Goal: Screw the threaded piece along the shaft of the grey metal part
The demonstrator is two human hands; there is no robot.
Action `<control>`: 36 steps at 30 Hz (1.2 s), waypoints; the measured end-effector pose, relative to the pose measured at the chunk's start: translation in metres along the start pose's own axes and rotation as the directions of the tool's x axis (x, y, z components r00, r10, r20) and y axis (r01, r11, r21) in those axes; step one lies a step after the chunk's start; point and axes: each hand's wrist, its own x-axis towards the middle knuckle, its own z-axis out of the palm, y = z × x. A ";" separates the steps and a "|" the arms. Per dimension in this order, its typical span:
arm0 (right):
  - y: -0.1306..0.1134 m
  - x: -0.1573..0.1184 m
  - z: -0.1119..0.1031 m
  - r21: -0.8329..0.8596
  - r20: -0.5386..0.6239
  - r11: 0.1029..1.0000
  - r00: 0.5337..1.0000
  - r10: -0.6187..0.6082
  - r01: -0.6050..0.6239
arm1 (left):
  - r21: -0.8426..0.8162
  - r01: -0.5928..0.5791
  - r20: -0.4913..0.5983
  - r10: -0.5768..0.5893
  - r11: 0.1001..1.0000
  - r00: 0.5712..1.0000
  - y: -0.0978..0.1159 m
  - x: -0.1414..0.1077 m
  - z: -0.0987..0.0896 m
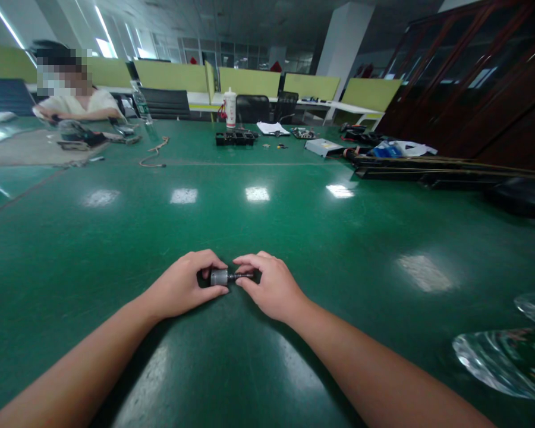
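Note:
A small grey metal cylinder with a thin dark shaft, looking like a small electric motor (219,277), lies sideways just above or on the green tabletop in front of me. Around its cylindrical body curves my left hand (185,282), thumb below and forefinger above. From the other side, my right hand (270,285) has its thumb and fingers at the shaft, which points right. The right forefinger is lifted a little away from the thumb. Whether the motor rests on the table is hard to tell.
Clear plastic bottles (506,362) lie at the right edge. Across the green table (249,226) are a black plastic part (236,138), a white bottle (230,108), a silver box (323,147), a cord (154,156) and dark long parts (405,169). Another person (78,101) sits far left.

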 end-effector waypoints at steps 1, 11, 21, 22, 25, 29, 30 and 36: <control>0.000 0.000 0.000 -0.004 0.000 1.000 1.000 -0.004 0.004 | -0.001 0.001 0.001 -0.001 1.000 1.000 0.000 0.000 0.000; 0.003 -0.001 0.001 -0.068 0.025 0.994 0.997 -0.080 0.081 | -0.039 0.008 0.003 -0.008 0.999 1.000 0.001 0.001 -0.002; 0.001 -0.002 0.000 -0.103 0.054 0.986 0.991 -0.127 0.132 | -0.035 0.020 0.003 -0.020 0.999 1.000 0.001 0.000 -0.002; 0.001 -0.002 0.000 -0.107 0.056 0.985 0.990 -0.129 0.134 | -0.032 0.016 0.005 -0.016 0.999 1.000 0.001 0.000 -0.002; 0.003 -0.002 0.000 -0.123 0.067 0.980 0.987 -0.148 0.155 | -0.023 -0.003 0.010 0.003 1.000 1.000 0.000 -0.001 -0.001; 0.004 -0.002 0.001 -0.130 0.073 0.977 0.985 -0.159 0.167 | -0.005 -0.038 0.007 0.038 0.999 0.999 0.000 -0.001 -0.001; 0.004 -0.002 0.000 -0.131 0.075 0.977 0.985 -0.157 0.165 | -0.001 -0.047 0.004 0.047 0.999 0.999 0.000 -0.001 -0.001; 0.000 -0.002 -0.002 -0.132 0.083 0.981 0.988 -0.130 0.140 | 0.020 -0.058 -0.011 0.058 0.998 0.998 0.003 -0.003 0.000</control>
